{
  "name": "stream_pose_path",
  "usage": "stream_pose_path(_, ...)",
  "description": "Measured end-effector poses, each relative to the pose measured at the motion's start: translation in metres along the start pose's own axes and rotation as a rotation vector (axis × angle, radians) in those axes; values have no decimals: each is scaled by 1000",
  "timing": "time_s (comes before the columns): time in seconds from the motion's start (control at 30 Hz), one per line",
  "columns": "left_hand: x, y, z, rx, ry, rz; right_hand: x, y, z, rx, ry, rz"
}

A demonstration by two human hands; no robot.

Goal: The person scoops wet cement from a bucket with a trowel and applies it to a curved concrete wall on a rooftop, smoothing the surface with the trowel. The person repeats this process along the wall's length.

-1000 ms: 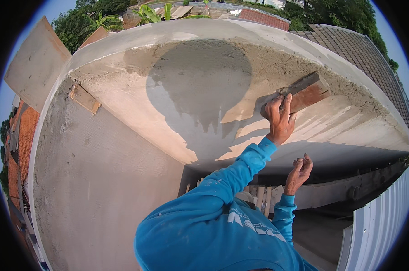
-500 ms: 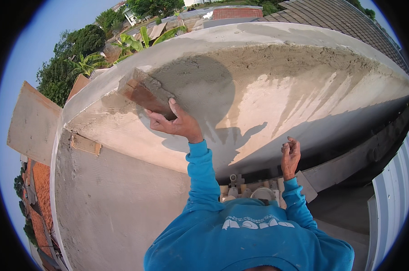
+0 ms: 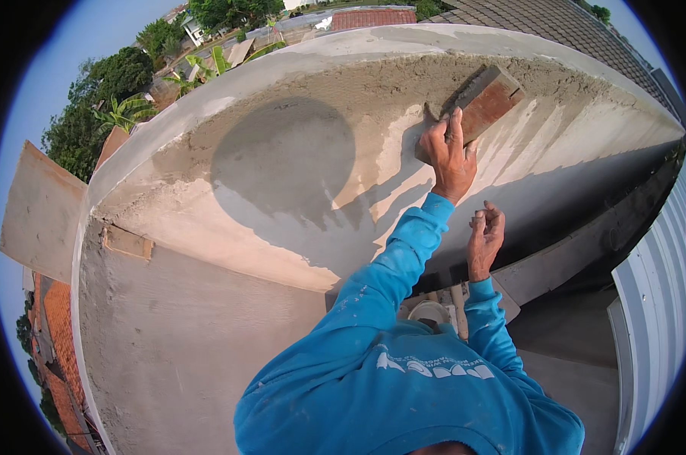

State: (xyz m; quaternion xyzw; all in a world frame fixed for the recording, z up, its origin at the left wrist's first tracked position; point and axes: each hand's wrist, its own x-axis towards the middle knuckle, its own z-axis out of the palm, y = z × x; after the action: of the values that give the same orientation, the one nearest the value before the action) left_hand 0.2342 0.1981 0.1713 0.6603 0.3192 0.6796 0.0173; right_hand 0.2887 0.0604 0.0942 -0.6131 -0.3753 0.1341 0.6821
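My left hand (image 3: 450, 161) is closed round a wooden float (image 3: 488, 108), a thick board with a reddish-brown side and cement smeared along its edge. The float lies tilted against the upper part of the curved wall (image 3: 274, 201), on the rough band of wet plaster (image 3: 403, 80) just below the rim. My left arm reaches across to the right. Lower down, my right hand (image 3: 485, 239) hovers in front of the shaded part of the wall, its fingers loosely bent and a little apart, with nothing visible in them.
Beneath my arms, a round pale container (image 3: 429, 311) is partly hidden. Corrugated metal sheeting (image 3: 654, 303) stands at the right. A flat board (image 3: 43, 212) juts out beyond the wall at left, near a small wooden piece (image 3: 127, 242). Tiled roofs and trees lie beyond the rim.
My left hand has carried the float from the wall's left part to the right along the upper band. My right hand has stayed almost in place. The view has shifted slightly.
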Motion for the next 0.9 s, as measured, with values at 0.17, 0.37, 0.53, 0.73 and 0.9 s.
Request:
stream_pose_path(0.17,-15,-1,-33,8,48,-1,24,-54,31,56,-12,-75)
stream_pose_path(0.37,-15,-24,-101,243,64,96,-1,-88,93,200,-201,-95)
stream_pose_path(0.53,-55,-71,-142,358,44,77,-34,-122,138,215,-239,39)
stream_pose_path(0.73,-54,-90,-186,379,57,-24,-56,-164,200,-30,-360,-217)
stream_pose_path(0.9,-40,-98,-194,338,71,-80,-41,-182,222,45,-281,-279)
